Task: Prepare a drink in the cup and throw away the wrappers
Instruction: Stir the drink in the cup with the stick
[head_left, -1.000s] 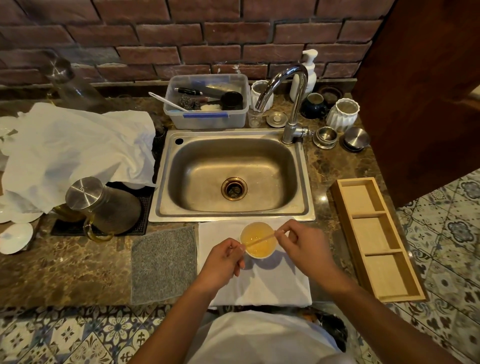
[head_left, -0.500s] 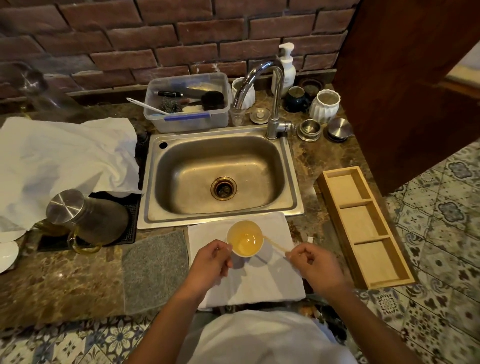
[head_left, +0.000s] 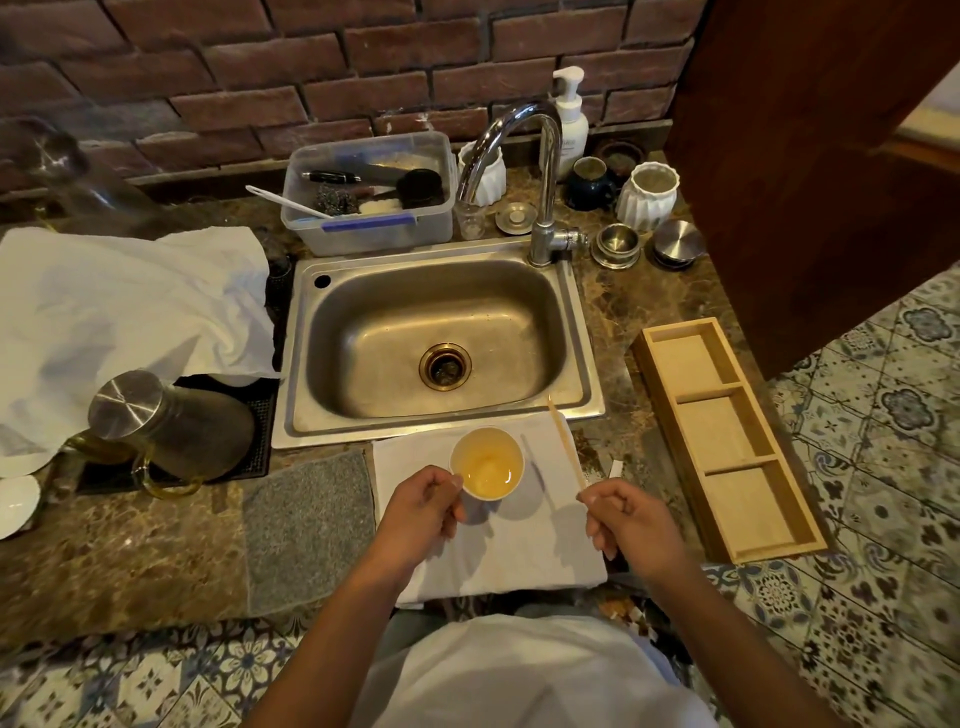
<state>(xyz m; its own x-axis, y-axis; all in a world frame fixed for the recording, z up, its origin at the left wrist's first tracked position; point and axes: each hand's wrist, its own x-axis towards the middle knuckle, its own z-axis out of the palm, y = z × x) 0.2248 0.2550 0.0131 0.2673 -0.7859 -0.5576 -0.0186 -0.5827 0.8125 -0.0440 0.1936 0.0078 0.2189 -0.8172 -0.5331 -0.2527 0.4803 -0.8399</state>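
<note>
A white cup (head_left: 487, 462) with pale yellow liquid stands on a white cloth (head_left: 514, 540) in front of the sink. My left hand (head_left: 423, 506) grips the cup's left side. My right hand (head_left: 623, 519) holds the lower end of a thin wooden stir stick (head_left: 565, 441), to the right of the cup; the stick points up and away, its tip over the sink's front rim. A small white scrap (head_left: 615, 467), perhaps a wrapper, lies on the counter right of the cloth.
The steel sink (head_left: 441, 332) and tap (head_left: 540, 171) lie behind the cup. A wooden three-part tray (head_left: 727, 436) lies at the right, a grey mat (head_left: 309, 525) and a glass jug with steel lid (head_left: 156, 421) at the left. A plastic tub (head_left: 369, 197) and jars line the back.
My right hand has lifted the stir stick out of the cup and moved it right, beside the cup. My left hand stays on the cup.
</note>
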